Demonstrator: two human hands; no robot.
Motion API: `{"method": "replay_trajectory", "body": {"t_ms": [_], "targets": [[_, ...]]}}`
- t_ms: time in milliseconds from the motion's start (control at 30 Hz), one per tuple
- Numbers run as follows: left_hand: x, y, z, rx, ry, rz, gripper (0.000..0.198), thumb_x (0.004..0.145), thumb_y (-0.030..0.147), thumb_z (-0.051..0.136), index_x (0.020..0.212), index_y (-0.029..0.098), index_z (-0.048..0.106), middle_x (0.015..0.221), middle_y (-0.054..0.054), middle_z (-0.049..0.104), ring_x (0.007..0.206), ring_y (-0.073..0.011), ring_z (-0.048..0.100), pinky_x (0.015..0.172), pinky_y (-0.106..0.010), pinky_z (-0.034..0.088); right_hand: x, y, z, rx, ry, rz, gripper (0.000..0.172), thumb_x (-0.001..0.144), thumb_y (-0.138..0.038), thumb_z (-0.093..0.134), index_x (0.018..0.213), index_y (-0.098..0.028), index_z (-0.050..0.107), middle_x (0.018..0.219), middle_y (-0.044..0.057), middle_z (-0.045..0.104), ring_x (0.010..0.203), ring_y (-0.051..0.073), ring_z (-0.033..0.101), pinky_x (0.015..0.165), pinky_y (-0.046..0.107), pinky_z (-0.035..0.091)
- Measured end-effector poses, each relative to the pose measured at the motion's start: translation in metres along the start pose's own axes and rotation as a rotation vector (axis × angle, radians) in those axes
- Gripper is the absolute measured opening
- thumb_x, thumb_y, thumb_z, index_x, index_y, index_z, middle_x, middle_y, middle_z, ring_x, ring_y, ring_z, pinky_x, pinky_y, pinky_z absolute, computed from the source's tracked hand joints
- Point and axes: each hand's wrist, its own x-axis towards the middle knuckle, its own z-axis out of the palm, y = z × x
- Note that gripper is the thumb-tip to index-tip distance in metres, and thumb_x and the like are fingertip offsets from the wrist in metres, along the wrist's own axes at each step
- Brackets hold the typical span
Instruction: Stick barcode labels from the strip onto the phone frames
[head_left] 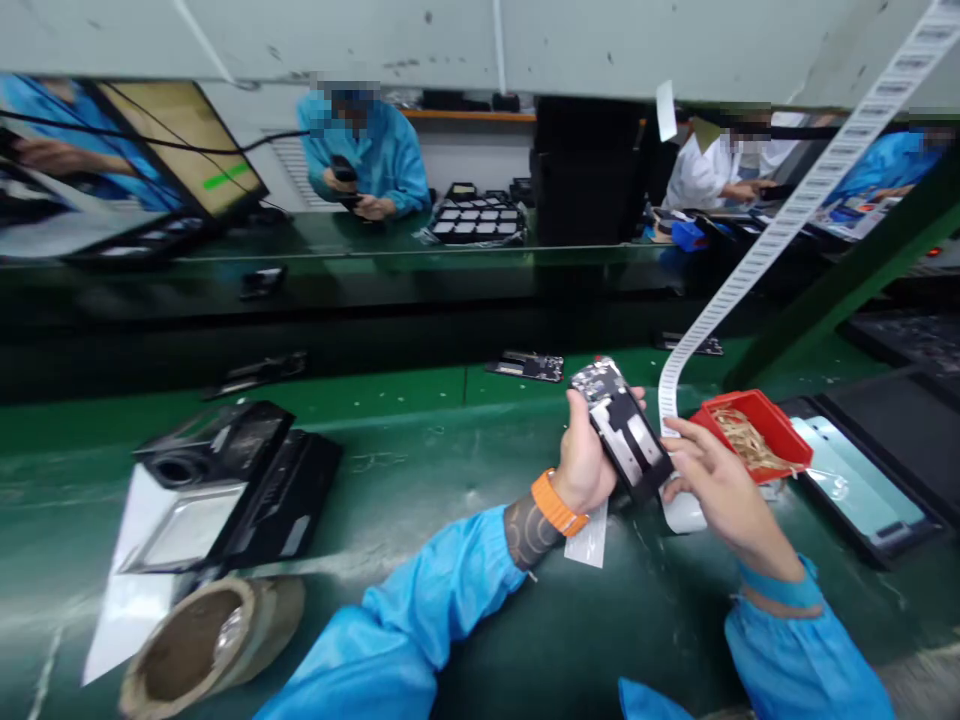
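Note:
My left hand (582, 450) is closed around an opened smartphone (624, 430), its circuit board and inner parts facing up. The phone is tilted above the green bench. Just right of it, my right hand (712, 480) pinches a long white strip of barcode labels (757, 270) that hangs down from the upper right. The strip's lower end (682, 512) curls beneath my right fingers, close to the phone's bottom corner. A small white sheet (587, 540) lies under my left wrist.
A red bin (757, 425) of tan strips and a black tray (862, 480) stand right. A cardboard roll (195, 640) and black boxes (285, 490) are left. Opened phones (528, 366) lie along the ledge. A co-worker (367, 155) holds a dark device opposite; others work nearby.

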Motion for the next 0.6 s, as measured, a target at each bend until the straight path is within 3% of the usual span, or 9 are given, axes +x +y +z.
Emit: {"method": "replay_trajectory", "body": {"t_ms": [100,200,300,333,400,500,600], "targets": [[0.009,0.026,-0.014,0.149,-0.185,-0.011,0.067,0.094,0.072,0.037,0.114,0.015,0.068,0.11,-0.015,0.072,0.102,-0.0269,0.069,0.091,-0.04,0.053,0.002,-0.002,0.01,0.237,-0.084,0.114,0.048,0.082,-0.056,0.072,0.11,-0.019,0.062,0.074,0.002,0.066,0.061,0.018,0.061,0.053,0.028,0.049],[0.013,0.07,-0.037,0.422,-0.361,-0.302,0.061,0.085,0.071,0.057,0.108,0.016,0.068,0.092,-0.014,0.073,0.078,-0.0274,0.072,0.073,-0.041,0.057,0.024,-0.007,0.0,0.136,-0.143,0.078,0.041,0.081,-0.055,0.074,0.1,-0.018,0.069,0.08,0.006,0.07,0.068,0.02,0.063,0.058,0.029,0.05],[0.016,0.094,-0.054,0.692,-0.416,-0.561,0.036,0.079,0.042,0.079,0.095,0.012,0.069,0.076,-0.012,0.07,0.056,-0.0204,0.067,0.059,-0.033,0.056,0.042,-0.018,-0.007,-0.048,-0.289,0.0,0.038,0.08,-0.053,0.075,0.094,-0.018,0.075,0.088,0.009,0.073,0.077,0.023,0.066,0.063,0.031,0.053],[0.019,0.097,-0.057,0.713,-0.353,-0.586,0.029,0.077,0.031,0.081,0.092,0.01,0.069,0.073,-0.012,0.069,0.052,-0.0193,0.065,0.057,-0.032,0.055,0.045,-0.02,-0.008,-0.056,-0.275,-0.005,0.038,0.08,-0.053,0.075,0.094,-0.019,0.075,0.092,0.009,0.073,0.078,0.024,0.066,0.065,0.032,0.054],[0.033,0.102,-0.06,0.653,-0.097,-0.524,0.022,0.074,0.017,0.081,0.09,0.009,0.067,0.07,-0.012,0.068,0.051,-0.0199,0.064,0.054,-0.033,0.055,0.044,-0.018,-0.013,0.014,-0.112,0.01,0.039,0.082,-0.054,0.073,0.101,-0.02,0.074,0.102,0.01,0.073,0.08,0.023,0.067,0.067,0.034,0.056],[0.081,0.122,-0.058,0.493,0.277,-0.242,0.018,0.087,0.017,0.069,0.102,0.012,0.063,0.075,-0.008,0.066,0.058,-0.0192,0.066,0.057,-0.034,0.056,0.035,0.001,-0.026,0.179,0.212,0.011,0.036,0.088,-0.054,0.067,0.11,-0.025,0.07,0.104,0.008,0.072,0.083,0.022,0.068,0.071,0.033,0.059],[0.145,0.155,-0.045,0.337,0.364,-0.014,0.023,0.099,0.028,0.055,0.118,0.014,0.058,0.095,-0.006,0.065,0.076,-0.0146,0.065,0.069,-0.032,0.057,0.029,0.02,-0.038,0.259,0.3,-0.018,0.034,0.088,-0.056,0.068,0.1,-0.024,0.071,0.09,0.007,0.071,0.075,0.02,0.067,0.067,0.031,0.059]]}}
